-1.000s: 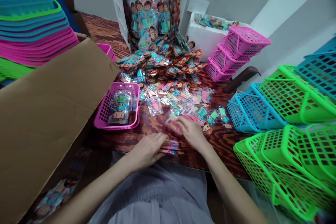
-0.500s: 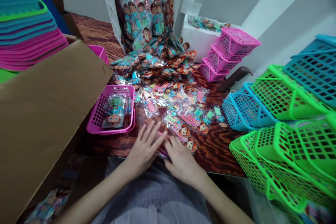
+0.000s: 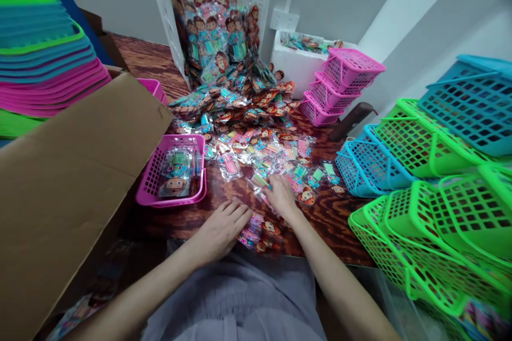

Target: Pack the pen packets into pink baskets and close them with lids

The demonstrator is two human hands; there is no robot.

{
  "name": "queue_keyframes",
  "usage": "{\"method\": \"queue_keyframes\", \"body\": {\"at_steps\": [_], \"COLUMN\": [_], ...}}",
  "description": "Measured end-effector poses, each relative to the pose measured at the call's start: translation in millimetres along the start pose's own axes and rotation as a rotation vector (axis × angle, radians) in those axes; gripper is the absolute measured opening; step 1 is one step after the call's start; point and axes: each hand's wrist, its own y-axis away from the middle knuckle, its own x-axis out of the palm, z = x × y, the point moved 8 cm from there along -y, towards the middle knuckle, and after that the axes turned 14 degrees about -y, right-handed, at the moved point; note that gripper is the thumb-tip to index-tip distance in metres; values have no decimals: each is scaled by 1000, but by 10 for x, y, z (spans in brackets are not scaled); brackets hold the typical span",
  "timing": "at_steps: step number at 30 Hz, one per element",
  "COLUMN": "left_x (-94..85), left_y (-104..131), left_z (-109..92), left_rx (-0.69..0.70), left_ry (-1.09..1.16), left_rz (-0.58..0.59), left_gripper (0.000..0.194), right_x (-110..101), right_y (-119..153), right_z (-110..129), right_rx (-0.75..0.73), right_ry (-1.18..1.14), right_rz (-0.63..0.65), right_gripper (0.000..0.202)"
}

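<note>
My left hand lies flat with fingers stretched out, its fingertips at the left side of a small pile of pink clear-wrapped packets near the table's front edge. Faces with reddish-brown hair show at that pile's right end. My right hand reaches forward into the loose packets, fingers bent down and closed at a packet with yellow-green sticks. The hand covers part of the packets beneath it. Left of my hands stands a pink basket, holding packets with a cartoon figure.
A large heap of packets spills from a white crate. A cardboard box blocks the left. Pink baskets are stacked behind a dark handle-like object. Blue baskets and green baskets line the right.
My right hand has left the pink pile and moved forward and right onto the loose packets. My left hand has drawn slightly back, uncovering the pile. The view has shifted slightly.
</note>
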Motion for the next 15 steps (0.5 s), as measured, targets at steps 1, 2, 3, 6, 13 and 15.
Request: {"method": "queue_keyframes", "body": {"at_steps": [1, 2, 3, 6, 13, 15], "left_x": [3, 5, 7, 15, 42, 43], "left_y": [9, 15, 20, 14, -29, -23], "left_z": [-1, -5, -11, -25, -25, -22], "left_rx": [-3, -4, -3, -7, -33, -37], "left_ry": [7, 15, 24, 45, 53, 60], "left_rz": [6, 13, 19, 30, 30, 29], "left_gripper": [57, 58, 60, 64, 66, 66], "right_x": [-38, -86, -133, -206, -422, -592], "right_y": [23, 72, 147, 479, 742, 668], "right_z": [-28, -71, -127, -306, -276, -234], "right_rx": [-1, 1, 4, 23, -36, -101], "right_ry": [-32, -75, -127, -241, -226, -224], "right_rz": [-15, -34, -54, -120, -389, -452], "right_gripper": [8, 8, 12, 25, 17, 19]}}
